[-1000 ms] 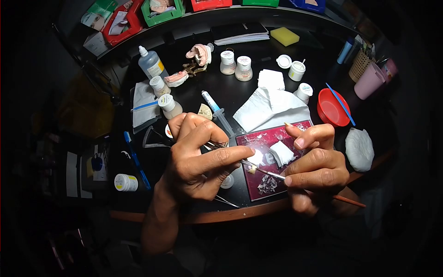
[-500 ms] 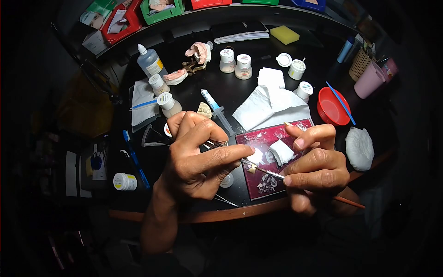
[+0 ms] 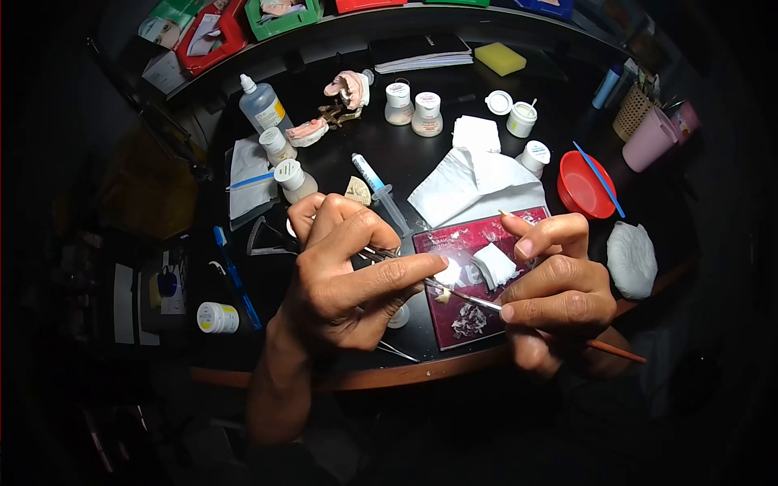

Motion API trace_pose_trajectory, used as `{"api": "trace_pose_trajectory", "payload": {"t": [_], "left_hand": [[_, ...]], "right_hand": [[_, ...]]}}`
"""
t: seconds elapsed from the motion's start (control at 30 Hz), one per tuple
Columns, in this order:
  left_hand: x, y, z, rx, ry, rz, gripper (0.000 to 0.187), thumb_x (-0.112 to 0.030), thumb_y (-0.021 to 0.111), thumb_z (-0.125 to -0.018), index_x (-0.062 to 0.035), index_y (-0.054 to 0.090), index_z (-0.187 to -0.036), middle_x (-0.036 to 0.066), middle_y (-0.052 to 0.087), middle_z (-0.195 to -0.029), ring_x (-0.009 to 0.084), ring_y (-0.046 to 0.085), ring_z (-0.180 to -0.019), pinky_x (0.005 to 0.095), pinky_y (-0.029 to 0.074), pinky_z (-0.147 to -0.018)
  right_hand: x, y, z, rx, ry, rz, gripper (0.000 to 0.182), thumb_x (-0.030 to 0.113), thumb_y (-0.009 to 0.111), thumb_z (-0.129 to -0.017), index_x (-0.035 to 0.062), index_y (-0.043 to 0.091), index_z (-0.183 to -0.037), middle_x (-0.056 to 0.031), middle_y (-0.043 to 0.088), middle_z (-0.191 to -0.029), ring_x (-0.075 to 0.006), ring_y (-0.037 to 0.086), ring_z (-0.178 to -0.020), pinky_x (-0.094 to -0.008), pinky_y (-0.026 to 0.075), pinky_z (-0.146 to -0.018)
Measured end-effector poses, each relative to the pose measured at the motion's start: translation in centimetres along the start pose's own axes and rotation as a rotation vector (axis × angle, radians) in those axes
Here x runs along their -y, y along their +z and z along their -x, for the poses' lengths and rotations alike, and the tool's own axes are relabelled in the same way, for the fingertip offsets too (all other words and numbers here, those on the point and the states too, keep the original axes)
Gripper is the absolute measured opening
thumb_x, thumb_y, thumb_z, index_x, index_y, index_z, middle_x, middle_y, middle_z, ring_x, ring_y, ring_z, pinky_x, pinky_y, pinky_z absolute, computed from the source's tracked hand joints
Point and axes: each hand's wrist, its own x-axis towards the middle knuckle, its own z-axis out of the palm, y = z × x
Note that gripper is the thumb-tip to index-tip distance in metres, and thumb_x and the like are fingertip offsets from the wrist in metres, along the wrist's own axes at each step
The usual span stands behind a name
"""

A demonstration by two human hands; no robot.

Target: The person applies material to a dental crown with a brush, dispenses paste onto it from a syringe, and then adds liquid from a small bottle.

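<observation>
My left hand (image 3: pixel 348 279) is closed around a slim metal instrument (image 3: pixel 378 253), possibly tweezers or forceps, mostly hidden by the fingers. At its tip, a small pale yellow tooth-like piece (image 3: pixel 442 297) shows above the glass slab; whether it is clamped I cannot make out. My right hand (image 3: pixel 559 296) pinches a fine brush (image 3: pixel 613 350) with a reddish-brown handle. The brush tip meets the area beside the pale piece. Beneath both hands lies a dark red slab (image 3: pixel 450 332) bearing white powder or paste, a folded white tissue pad (image 3: pixel 494 266) and whitish scraps (image 3: pixel 469 321).
Behind the slab are a white cloth (image 3: pixel 454 190), a syringe (image 3: pixel 379 193) and several jars. A red bowl (image 3: pixel 583 186) with a blue stick stands right, near a white pad (image 3: pixel 631 261). Dental casts (image 3: pixel 350 91) and a bottle (image 3: pixel 264 105) stand back left; a blue toothbrush (image 3: pixel 237 279) lies left.
Both hands keep nearly the same pose and grip. The brush's rear end has shifted slightly right, and the brush tip stays close to the pale piece.
</observation>
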Motion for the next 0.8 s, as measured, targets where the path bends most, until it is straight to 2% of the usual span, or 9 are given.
{"api": "trace_pose_trajectory", "payload": {"t": [0.3, 0.8], "left_hand": [[0.04, 0.04, 0.05, 0.020, -0.005, -0.001, 0.035, -0.016, 0.081, -0.070, -0.0198, 0.086, -0.104, -0.006, 0.055, -0.075, 0.0144, 0.051, -0.078, 0.0391, 0.027, -0.088], [0.02, 0.01, 0.00, 0.007, -0.002, -0.004, 0.032, -0.018, 0.083, -0.071, -0.0200, 0.086, -0.103, -0.006, 0.056, -0.075, 0.0143, 0.050, -0.077, 0.0389, 0.027, -0.086]], "right_hand": [[-0.08, -0.09, -0.28, 0.033, 0.025, 0.002, 0.032, 0.000, 0.068, -0.056, 0.0048, 0.078, -0.086, -0.0044, 0.068, -0.074, -0.0303, 0.061, -0.100, -0.0581, 0.056, -0.104], [-0.18, 0.12, -0.35, 0.017, 0.013, -0.009, 0.031, 0.000, 0.067, -0.056, 0.0036, 0.077, -0.084, -0.0055, 0.066, -0.071, -0.0299, 0.062, -0.095, -0.0579, 0.057, -0.101]]}}
